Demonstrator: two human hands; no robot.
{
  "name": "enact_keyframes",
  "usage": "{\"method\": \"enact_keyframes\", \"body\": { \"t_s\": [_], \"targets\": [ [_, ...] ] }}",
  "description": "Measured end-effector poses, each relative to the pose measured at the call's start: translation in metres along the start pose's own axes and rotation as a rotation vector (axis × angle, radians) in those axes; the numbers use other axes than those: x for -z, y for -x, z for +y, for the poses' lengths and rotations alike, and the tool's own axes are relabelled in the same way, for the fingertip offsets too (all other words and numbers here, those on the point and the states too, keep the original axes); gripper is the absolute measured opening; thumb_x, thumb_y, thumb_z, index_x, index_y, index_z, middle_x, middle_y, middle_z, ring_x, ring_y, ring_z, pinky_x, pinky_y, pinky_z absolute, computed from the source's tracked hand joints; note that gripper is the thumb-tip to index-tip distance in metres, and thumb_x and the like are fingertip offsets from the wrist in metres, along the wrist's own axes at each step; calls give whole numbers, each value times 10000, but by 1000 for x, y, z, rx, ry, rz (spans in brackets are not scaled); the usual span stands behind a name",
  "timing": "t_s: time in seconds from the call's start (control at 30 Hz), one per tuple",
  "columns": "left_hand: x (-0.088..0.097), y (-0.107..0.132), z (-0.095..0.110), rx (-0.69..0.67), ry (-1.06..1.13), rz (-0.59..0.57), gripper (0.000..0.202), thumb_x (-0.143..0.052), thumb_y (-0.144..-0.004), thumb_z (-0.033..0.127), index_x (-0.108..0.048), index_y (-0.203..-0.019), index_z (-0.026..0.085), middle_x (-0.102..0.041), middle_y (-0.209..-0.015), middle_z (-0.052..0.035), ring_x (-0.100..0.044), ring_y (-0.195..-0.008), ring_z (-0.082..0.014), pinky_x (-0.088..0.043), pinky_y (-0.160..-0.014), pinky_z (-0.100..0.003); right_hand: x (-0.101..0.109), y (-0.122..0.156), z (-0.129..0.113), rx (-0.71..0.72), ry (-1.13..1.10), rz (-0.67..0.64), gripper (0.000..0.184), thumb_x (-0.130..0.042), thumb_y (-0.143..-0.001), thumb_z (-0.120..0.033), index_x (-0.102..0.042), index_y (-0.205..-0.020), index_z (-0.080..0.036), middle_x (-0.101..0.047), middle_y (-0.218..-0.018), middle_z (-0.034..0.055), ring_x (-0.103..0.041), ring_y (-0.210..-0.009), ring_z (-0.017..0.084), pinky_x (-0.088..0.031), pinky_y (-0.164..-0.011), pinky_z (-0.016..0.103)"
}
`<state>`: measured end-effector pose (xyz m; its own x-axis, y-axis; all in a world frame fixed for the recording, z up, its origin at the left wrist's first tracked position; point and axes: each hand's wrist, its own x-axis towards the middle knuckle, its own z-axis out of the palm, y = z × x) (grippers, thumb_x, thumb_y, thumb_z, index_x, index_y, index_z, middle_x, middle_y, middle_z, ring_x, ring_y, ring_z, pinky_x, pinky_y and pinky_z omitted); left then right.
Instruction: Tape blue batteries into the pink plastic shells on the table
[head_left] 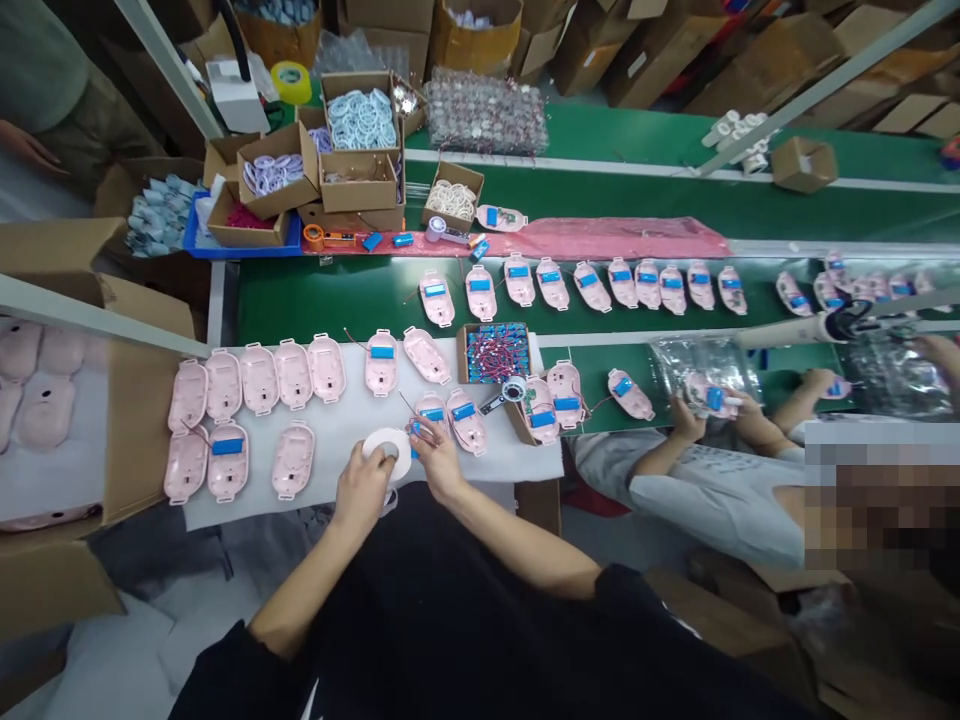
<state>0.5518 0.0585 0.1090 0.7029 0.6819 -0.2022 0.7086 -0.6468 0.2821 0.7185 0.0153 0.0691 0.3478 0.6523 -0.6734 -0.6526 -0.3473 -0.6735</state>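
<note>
My left hand (361, 488) is closed on a roll of white tape (399, 447), the thumb reaching into its core. Just to the right, my right hand (440, 462) has its fingers pinched at the roll's edge around a small blue battery (415, 426), partly hidden by the fingers. Behind the right hand lie a pink plastic shell with a blue battery (432, 408) and a similar pink shell (466, 420). A bare pink shell (293, 460) lies left of my left hand. Farther left is a pink shell holding a battery (227, 461).
A box of wired blue batteries (496, 352) stands beyond my hands, with a small round-headed fan part (514, 391) beside it. Rows of pink shells (260, 380) cover the left. On the green bench (337, 290) lie more shells. At right, a co-worker's hands (688, 420) hold a shell.
</note>
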Motion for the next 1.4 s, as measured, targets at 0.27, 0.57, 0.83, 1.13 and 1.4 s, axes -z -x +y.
{"method": "enact_keyframes", "body": {
  "t_s": [0.27,0.57,0.83,1.13,1.4],
  "targets": [
    [37,-27,-7,-165,-65,-284,459,-503,-908,13,-720,-1226,262,-659,-1211,-118,-410,-1462,-377,-611,-926,-403,31,-28,-36,-250,294,-381,618,-953,-573,-283,-758,-1149,-176,-666,-782,-24,-604,-703,122,-496,-658,243],
    [34,-9,-3,-21,-91,-178,455,-458,-960,55,-692,-1310,229,-684,-1151,-148,-424,-1476,-447,-643,-888,-446,-2,2,28,19,-262,31,647,-935,-660,-404,-655,-1229,-274,-735,-1076,23,-707,-901,164,-599,-790,310],
    [17,5,-41,-275,20,0,519,-483,-940,11,-681,-1329,292,-700,-1172,-116,-353,-1551,-357,-647,-870,-350,17,-4,-5,-30,104,-287,666,-973,-584,-314,-713,-1188,-208,-759,-906,-1,-708,-829,155,-581,-817,305],
    [13,33,-40,-245,15,448,434,-566,-928,35,-710,-1278,247,-746,-1143,-93,-262,-1581,-398,-569,-1065,-469,-20,52,-7,361,-19,-132,620,-920,-701,-330,-614,-1235,-254,-743,-1217,85,-732,-1098,246,-610,-886,365],
    [23,43,-27,-168,16,534,376,-560,-917,61,-737,-1206,225,-752,-1107,-80,-229,-1596,-375,-442,-1204,-523,-34,76,-11,494,-104,-130,613,-974,-650,-282,-570,-1111,-276,-718,-1095,24,-742,-1085,232,-621,-851,327]
  ]
}}
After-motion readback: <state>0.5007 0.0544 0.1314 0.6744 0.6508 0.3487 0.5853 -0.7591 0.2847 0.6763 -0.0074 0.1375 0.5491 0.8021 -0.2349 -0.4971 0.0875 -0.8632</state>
